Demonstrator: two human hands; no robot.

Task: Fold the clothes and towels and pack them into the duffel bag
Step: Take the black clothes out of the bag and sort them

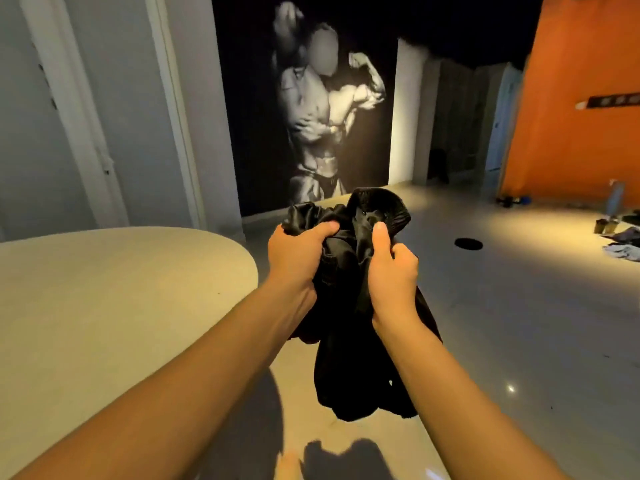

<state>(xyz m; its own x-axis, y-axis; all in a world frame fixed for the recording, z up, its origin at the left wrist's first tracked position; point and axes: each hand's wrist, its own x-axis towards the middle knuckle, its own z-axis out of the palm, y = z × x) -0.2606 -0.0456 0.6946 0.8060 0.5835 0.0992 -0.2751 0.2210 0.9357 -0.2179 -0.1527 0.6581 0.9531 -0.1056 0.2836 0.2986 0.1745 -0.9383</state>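
A crumpled black garment [356,358] with a shiny lining hangs in the air in front of me, bunched at the top. My left hand [294,258] grips its upper left part with curled fingers. My right hand [391,271] grips the upper right part, thumb pressed on the fabric near the collar. The lower part dangles above the floor. No duffel bag is in view.
A large round beige table [114,306] lies to my left. Grey and dark clothes [623,245] lie on the floor at the far right, near a bottle [613,202]. A dark round disc [468,243] sits on the glossy floor. A mural wall stands ahead.
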